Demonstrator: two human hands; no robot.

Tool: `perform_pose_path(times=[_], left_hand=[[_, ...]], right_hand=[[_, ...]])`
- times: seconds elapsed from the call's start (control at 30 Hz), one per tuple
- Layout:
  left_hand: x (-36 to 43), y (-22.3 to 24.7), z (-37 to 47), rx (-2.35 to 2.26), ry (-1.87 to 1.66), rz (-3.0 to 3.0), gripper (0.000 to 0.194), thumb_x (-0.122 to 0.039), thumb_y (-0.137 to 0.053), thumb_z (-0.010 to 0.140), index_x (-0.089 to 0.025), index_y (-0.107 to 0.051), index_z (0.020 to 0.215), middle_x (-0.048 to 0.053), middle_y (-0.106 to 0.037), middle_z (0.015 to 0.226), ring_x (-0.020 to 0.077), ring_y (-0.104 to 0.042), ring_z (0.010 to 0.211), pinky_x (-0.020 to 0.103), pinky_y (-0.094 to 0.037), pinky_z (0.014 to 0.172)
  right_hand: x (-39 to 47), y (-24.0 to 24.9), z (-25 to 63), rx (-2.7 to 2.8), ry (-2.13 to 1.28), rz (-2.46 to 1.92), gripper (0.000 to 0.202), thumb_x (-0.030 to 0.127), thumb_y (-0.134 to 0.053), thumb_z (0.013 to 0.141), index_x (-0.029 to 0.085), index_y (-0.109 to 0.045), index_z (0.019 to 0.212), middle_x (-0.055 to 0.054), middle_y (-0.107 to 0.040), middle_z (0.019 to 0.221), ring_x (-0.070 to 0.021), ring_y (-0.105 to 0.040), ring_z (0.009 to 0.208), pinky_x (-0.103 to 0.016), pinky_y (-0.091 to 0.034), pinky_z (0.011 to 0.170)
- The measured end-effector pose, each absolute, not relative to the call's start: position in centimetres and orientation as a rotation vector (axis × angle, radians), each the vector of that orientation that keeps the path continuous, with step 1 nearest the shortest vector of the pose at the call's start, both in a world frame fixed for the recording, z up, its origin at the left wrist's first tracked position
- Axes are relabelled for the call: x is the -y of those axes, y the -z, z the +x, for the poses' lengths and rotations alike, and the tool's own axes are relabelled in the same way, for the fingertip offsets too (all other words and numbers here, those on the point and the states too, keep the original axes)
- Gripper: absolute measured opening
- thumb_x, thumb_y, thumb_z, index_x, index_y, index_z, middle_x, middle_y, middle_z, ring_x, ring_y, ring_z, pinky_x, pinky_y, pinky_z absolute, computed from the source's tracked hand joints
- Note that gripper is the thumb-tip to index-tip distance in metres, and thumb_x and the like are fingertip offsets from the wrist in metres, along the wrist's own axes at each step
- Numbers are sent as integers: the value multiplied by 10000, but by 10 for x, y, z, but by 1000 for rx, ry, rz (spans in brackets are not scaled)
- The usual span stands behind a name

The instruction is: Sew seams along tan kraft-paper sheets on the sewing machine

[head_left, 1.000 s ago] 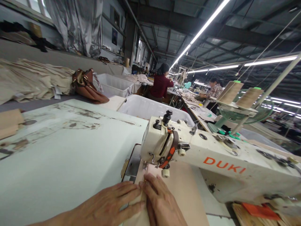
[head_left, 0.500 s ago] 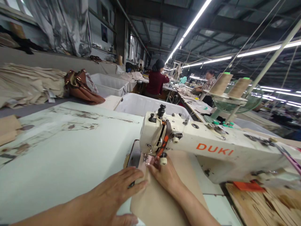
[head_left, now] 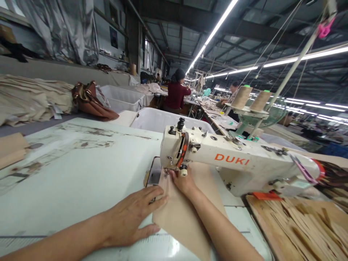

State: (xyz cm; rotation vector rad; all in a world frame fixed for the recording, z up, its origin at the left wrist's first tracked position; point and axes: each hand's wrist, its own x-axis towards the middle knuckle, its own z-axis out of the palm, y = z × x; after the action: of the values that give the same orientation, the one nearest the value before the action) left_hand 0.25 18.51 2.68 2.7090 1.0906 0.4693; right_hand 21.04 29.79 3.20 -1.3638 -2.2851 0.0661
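Observation:
A beige fabric or leather-like panel (head_left: 187, 221) lies on the machine bed, its upper part under the needle area of a white sewing machine (head_left: 201, 148). My left hand (head_left: 130, 214) rests flat, thumb apart from the fingers. Its fingertips touch the panel's left edge, and a small dark metallic bit (head_left: 152, 200) shows between them. Close to the presser foot (head_left: 166, 173), my right hand (head_left: 185, 183) lies on the panel with fingers stretched forward. The machine head hides some of those fingertips. A narrow strip or fold runs along the panel's left edge below the foot.
At right, a wooden board (head_left: 255, 210) bears beige strips beside an orange piece (head_left: 268, 196). Thread cones (head_left: 241, 97) stand behind the machine. White bins (head_left: 146, 115), a brown bag (head_left: 94, 103) and stacked beige pieces (head_left: 32, 98) are beyond the table. A person (head_left: 176, 90) works farther back.
The view has shifted slightly, so the machine appears farther left and more of the strip-laden board shows. Both hands stay on the panel, the right one still beside the presser foot.

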Motion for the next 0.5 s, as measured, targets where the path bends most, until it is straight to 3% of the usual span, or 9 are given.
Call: perform_pose_path(times=[0.13, 0.27, 0.5], left_hand=[[-179, -23, -3, -1074, -498, 2719, 668, -404, -623, 895, -296, -351, 1496, 110, -371, 1532, 325, -433, 1355, 443, -445, 1074], [-178, -23, -4, -1074, -509, 2724, 685, -365, -657, 862, -293, -376, 1482, 99, -459, 1471, 318, -457, 1337, 454, -430, 1087], [-185, -26, -7, -1117, -467, 2712, 707, -429, -668, 855, -302, -377, 1486, 88, -455, 1491, 316, -489, 1317, 432, -452, 1069]], right_hand=[[-240, -38, 232, 2350, -199, -1228, 210, 168, -584, 884, 158, -599, 1093, -108, -623, 1114, -208, -605, 1030, -354, -508, 939], [-198, -34, 246, 2476, -249, -998, 334, 116, -456, 950, 190, -568, 1255, -85, -595, 1313, -208, -507, 1284, -499, -303, 1165], [-216, -34, 243, 2629, -208, -1033, 396, 103, -447, 934, 165, -570, 1306, -95, -568, 1370, -242, -516, 1292, -542, -342, 1134]])
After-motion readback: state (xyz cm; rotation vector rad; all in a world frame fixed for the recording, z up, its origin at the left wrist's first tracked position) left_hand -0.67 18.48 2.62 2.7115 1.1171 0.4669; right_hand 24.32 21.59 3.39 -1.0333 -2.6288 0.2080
